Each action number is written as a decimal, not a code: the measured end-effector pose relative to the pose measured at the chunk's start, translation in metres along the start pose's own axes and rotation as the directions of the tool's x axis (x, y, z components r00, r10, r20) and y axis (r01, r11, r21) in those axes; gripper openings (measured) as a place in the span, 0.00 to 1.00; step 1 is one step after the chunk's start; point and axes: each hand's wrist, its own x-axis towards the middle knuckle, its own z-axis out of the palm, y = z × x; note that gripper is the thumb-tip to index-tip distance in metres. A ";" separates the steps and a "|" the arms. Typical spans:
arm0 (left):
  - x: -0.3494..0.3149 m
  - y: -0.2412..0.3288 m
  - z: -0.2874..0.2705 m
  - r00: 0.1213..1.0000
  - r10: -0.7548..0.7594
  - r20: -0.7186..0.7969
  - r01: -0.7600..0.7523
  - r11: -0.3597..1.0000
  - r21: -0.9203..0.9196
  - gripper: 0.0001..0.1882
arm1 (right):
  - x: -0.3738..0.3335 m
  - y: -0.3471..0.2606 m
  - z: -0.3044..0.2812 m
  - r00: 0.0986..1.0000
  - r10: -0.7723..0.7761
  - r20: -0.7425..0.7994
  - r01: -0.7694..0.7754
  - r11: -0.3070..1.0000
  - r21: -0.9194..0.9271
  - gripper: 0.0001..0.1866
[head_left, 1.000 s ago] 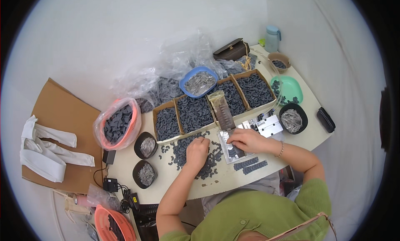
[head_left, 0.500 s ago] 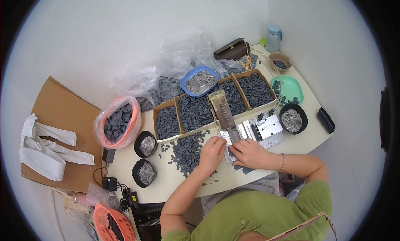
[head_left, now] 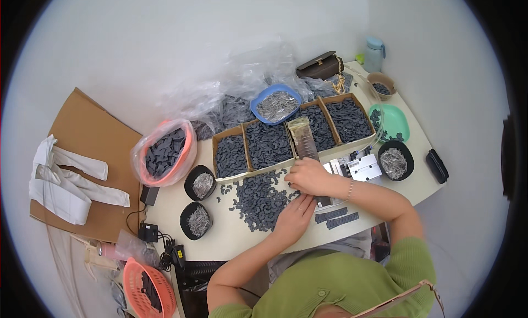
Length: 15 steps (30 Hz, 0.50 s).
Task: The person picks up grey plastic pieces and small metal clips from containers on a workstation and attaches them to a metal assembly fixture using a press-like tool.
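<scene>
Now curving right hand over left side of metal fixture, laying left hand just beside, not allowing to tell any pinching; leaving narrow room between dark strips and front edge of desk.

Right hand beyond left hand, forearms converging, fingers perhaps bent
</scene>
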 end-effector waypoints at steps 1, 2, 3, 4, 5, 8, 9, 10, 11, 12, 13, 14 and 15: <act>-0.003 -0.003 -0.002 1.000 -0.011 -0.027 0.009 0.998 -0.067 0.16 | 0.006 -0.002 0.005 0.999 -0.021 0.044 0.024 0.998 -0.063 0.06; -0.006 -0.009 -0.005 0.997 -0.081 -0.005 0.080 0.993 -0.088 0.15 | 0.009 -0.004 0.011 0.998 -0.033 0.050 0.036 0.997 -0.071 0.06; -0.007 -0.019 -0.012 0.989 -0.148 0.019 0.149 0.983 -0.109 0.14 | 0.011 -0.006 0.016 0.998 -0.041 0.057 0.046 0.996 -0.078 0.06; -0.009 -0.029 -0.018 0.976 -0.215 0.042 0.219 0.967 -0.129 0.13 | 0.012 -0.008 0.018 0.997 -0.051 0.065 0.057 0.995 -0.087 0.07; -0.010 -0.042 -0.020 0.968 -0.250 0.013 0.250 0.966 -0.067 0.12 | 0.011 -0.008 0.017 0.998 -0.011 0.055 0.013 1.000 -0.027 0.07; -0.011 -0.071 -0.028 0.942 -0.335 0.004 0.335 0.941 0.043 0.07 | 0.002 -0.007 -0.003 0.995 0.094 0.030 -0.098 0.979 0.177 0.06; -0.011 -0.077 -0.028 0.940 -0.340 0.021 0.339 0.940 0.034 0.06 | -0.005 -0.002 -0.011 0.993 0.120 0.010 -0.119 0.957 0.263 0.06; -0.012 -0.082 -0.027 0.937 -0.349 0.037 0.348 0.937 0.028 0.05 | -0.011 0.002 -0.020 0.990 0.144 -0.005 -0.133 0.927 0.349 0.06; -0.013 -0.087 -0.026 0.931 -0.361 0.055 0.362 0.932 0.006 0.05 | -0.016 0.004 -0.031 0.983 0.179 0.051 -0.185 0.912 0.366 0.06; -0.013 -0.091 -0.025 0.926 -0.369 0.074 0.372 0.928 -0.018 0.06 | -0.022 0.006 -0.035 0.977 0.204 0.060 -0.212 0.920 0.328 0.06; -0.012 -0.093 -0.022 0.921 -0.377 0.094 0.382 0.923 -0.041 0.07 | -0.028 0.007 -0.037 0.971 0.229 0.068 -0.239 0.927 0.290 0.07; -0.009 -0.095 -0.020 0.927 -0.365 0.084 0.369 0.928 -0.047 0.06 | -0.033 0.008 -0.037 0.964 0.254 0.075 -0.264 0.931 0.251 0.07; -0.006 -0.095 -0.017 0.934 -0.349 0.077 0.353 0.934 -0.058 0.05 | -0.042 0.012 -0.030 0.984 0.178 -0.028 -0.171 0.970 0.176 0.07</act>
